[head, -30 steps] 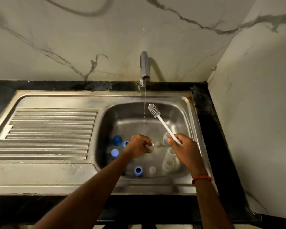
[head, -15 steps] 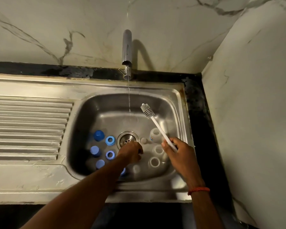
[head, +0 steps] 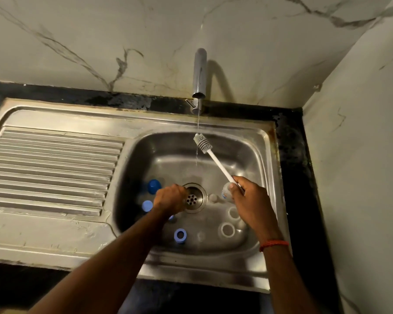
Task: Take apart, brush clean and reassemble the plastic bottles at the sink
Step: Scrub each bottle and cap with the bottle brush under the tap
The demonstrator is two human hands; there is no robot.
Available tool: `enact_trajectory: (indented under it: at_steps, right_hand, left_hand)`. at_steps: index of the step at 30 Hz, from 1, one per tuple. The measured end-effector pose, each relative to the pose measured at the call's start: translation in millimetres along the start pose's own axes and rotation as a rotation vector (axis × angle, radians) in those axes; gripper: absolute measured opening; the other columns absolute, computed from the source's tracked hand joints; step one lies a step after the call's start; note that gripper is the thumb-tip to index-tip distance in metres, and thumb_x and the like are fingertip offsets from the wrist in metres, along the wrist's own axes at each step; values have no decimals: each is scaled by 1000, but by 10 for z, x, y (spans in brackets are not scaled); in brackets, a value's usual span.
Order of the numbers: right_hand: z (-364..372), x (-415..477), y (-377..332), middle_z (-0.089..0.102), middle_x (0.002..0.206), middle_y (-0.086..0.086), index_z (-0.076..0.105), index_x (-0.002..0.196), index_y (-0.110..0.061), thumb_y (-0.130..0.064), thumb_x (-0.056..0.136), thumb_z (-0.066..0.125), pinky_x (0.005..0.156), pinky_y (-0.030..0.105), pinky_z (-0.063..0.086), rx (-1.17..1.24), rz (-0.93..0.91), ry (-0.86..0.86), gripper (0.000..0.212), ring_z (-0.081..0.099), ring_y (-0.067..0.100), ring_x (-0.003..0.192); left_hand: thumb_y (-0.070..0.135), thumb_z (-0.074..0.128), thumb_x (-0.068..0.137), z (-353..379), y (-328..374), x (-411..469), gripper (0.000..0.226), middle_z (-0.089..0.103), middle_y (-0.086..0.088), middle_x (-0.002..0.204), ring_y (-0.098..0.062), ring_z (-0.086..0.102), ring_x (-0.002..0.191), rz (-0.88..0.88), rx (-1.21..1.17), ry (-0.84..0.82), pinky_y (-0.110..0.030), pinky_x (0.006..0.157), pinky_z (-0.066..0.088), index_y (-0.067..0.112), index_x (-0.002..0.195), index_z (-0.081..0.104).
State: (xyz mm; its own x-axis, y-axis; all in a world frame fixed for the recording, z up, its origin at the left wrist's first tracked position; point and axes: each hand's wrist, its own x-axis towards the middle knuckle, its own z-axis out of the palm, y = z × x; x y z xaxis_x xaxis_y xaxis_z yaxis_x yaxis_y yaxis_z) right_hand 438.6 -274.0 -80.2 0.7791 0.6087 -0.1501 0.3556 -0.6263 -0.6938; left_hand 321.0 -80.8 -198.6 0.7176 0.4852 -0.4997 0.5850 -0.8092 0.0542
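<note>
Right hand (head: 250,200) gripped white brush (head: 218,164) low on handle, fingers curled round it. Grey bristle head angled up and away from grip, in thin water stream under tap (head: 199,73). Clear bottle (head: 226,191) lay just beside fingertips; open-mouthed bottles (head: 227,230) stood nearer wrist. Left hand (head: 170,198) knuckles-up, fingers curled down beside drain (head: 194,198); could not tell whether it held anything. Blue caps (head: 154,186) just left of it, blue ring (head: 180,235) below, all in sink (head: 159,150).

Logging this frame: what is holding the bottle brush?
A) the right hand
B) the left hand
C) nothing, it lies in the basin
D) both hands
A: the right hand grips the brush by its white handle, bristle head raised toward the tap, while the left hand is down by the drain, off the brush.
</note>
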Motion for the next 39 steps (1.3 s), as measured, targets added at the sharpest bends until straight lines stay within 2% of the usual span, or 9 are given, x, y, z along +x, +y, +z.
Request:
enact_trajectory:
  at_steps: [6,14,22,25,27,29,31,33,39]
  right_hand:
    - [116,173,-66,63,68,-3,67,109,-20,-26,102,51,65,36,51,60,-42,46,19,59,11,65]
    - [113,248,-83,68,71,-2,68,119,-18,-24,101,54,59,7,42,87,-43,84,23,63,8,69]
    - [54,168,-195,66,68,2,69,111,-20,-22,100,55,61,21,46,130,-61,96,17,60,11,69]
    - [-5,134,-276,66,67,3,69,110,-20,-23,100,56,61,23,47,146,-77,116,16,60,12,67]
    - [-36,122,-320,64,66,2,69,110,-21,-24,100,55,59,25,48,139,-92,129,17,60,13,64]
    - [-79,107,-368,64,67,2,68,108,-20,-26,100,55,62,33,54,130,-98,141,16,63,15,64]
    - [-133,90,-427,66,69,4,68,105,-20,-26,100,55,67,41,57,129,-98,146,15,66,20,68]
    - [-185,55,-470,67,69,2,69,106,-22,-26,100,56,69,42,57,121,-84,143,15,66,18,69]
    - [-333,-163,-626,67,67,-1,67,92,-42,-28,97,60,71,41,57,91,-105,30,16,66,11,64]
  left_hand:
    - [25,77,80,26,-219,-78,48,63,-2,126,-26,65,114,-106,126,-84,-39,88,53,21,124,59]
    - [15,69,91,117,-189,-43,41,61,-10,129,-29,63,117,-48,164,-123,-39,90,53,9,130,55]
    - [33,71,86,-136,-191,-74,42,61,-6,127,-28,62,117,-30,55,-68,-41,89,52,19,124,60]
    - [40,70,81,-377,-259,-93,30,67,2,108,-23,67,102,-33,-205,45,-34,77,51,27,107,67]
    - [36,72,80,-522,-317,-92,24,69,7,95,-15,68,94,-5,-473,85,-29,79,52,28,102,71]
    - [23,68,83,-729,-308,-159,12,68,5,85,-15,65,82,11,-874,95,-32,78,53,23,94,74]
    - [15,57,89,-960,-235,-265,17,68,-9,81,-25,60,73,-54,-1379,123,-35,66,49,17,85,73]
    - [19,49,94,-1125,-189,-339,26,69,-15,85,-26,60,67,-189,-1740,126,-30,62,46,13,95,74]
    - [41,48,97,-1344,-171,-479,42,68,-8,84,-18,57,63,-183,-2117,70,-31,61,45,9,107,73]
